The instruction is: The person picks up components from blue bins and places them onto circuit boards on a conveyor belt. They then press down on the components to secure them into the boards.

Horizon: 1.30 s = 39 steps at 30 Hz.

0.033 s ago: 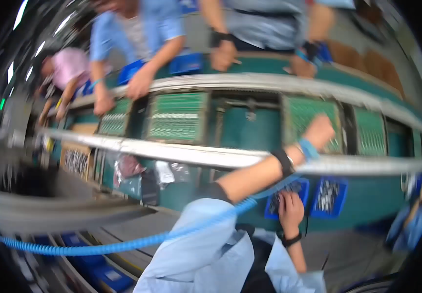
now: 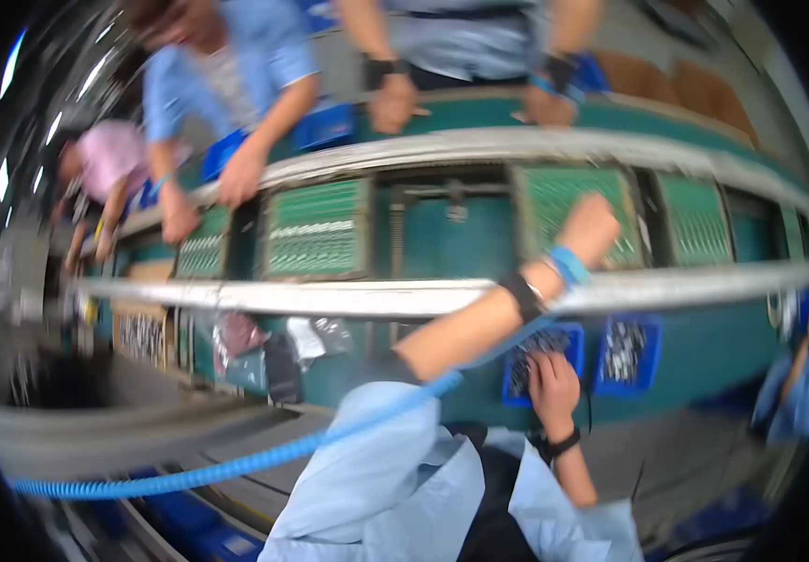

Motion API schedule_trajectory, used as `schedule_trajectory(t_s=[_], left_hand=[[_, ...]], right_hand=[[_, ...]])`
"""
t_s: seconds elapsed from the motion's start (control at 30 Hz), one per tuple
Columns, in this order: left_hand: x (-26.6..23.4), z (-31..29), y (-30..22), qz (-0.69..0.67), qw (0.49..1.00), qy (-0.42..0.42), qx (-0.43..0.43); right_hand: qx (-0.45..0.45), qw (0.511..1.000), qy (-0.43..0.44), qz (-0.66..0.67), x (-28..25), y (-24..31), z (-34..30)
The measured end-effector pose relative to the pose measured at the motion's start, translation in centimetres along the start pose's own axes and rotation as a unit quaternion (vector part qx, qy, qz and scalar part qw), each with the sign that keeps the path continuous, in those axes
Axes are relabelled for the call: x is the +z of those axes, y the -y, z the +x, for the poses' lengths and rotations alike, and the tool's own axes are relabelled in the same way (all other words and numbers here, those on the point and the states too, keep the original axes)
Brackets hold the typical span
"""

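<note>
My left hand point(image 2: 591, 230) is over a green circuit board panel point(image 2: 551, 199) in a frame on the line. Its fingers are curled down and blurred, and whatever may be between them is hidden. A blue band and a dark strap ring that wrist, with a coiled blue cord point(image 2: 273, 459) running along the arm. My right hand point(image 2: 557, 386) reaches into a blue bin point(image 2: 577, 345) of small dark parts. Its fingers are stretched out over the parts, their tips hard to make out.
A second blue bin point(image 2: 654, 361) of small parts stands to the right. More green panels point(image 2: 315, 229) sit between two pale rails point(image 2: 358, 296). Plastic bags point(image 2: 236, 339) and a parts tray point(image 2: 140, 339) lie left. Across the line, co-workers' hands point(image 2: 242, 176) are at the far rail.
The whole view has shifted, so the line and bins appear a little farther left and higher. Both hands keep about the same places over the panel and the bin.
</note>
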<state>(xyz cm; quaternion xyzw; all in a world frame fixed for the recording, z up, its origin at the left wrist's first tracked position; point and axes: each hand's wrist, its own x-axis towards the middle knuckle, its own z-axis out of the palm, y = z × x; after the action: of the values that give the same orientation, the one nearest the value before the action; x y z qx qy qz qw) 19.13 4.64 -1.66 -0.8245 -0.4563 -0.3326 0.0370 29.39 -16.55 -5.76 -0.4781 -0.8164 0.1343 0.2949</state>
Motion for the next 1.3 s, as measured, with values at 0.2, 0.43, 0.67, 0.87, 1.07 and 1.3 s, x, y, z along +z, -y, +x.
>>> schedule_trajectory(t_s=[0.2,0.43,0.67,0.87,1.07,1.3], left_hand=[[2.2,3.0,3.0,-0.045,0.993,0.102,-0.040],[3.4,5.0,1.3,-0.089,0.986,0.117,-0.077],[2.8,6.1,0.0,-0.067,0.971,0.152,-0.171],[3.7,6.1,0.3,-0.033,0.980,0.150,-0.126],[4.7,5.8,0.3,-0.011,0.989,0.120,-0.083],[3.7,5.2,-0.6,0.009,0.993,0.119,-0.021]], right_hand=[[-0.008,0.999,-0.030,0.014,-0.6,-5.6,1.0],[-0.032,0.999,-0.026,0.024,-0.9,-9.8,-0.1],[-0.046,0.998,-0.026,0.028,-1.7,-11.2,-0.3],[-0.049,0.998,-0.017,0.024,-1.8,-11.6,-0.2],[-0.051,0.998,-0.007,0.021,-1.7,-12.2,-0.2],[-0.062,0.998,-0.032,0.000,-1.5,-11.5,0.1]])
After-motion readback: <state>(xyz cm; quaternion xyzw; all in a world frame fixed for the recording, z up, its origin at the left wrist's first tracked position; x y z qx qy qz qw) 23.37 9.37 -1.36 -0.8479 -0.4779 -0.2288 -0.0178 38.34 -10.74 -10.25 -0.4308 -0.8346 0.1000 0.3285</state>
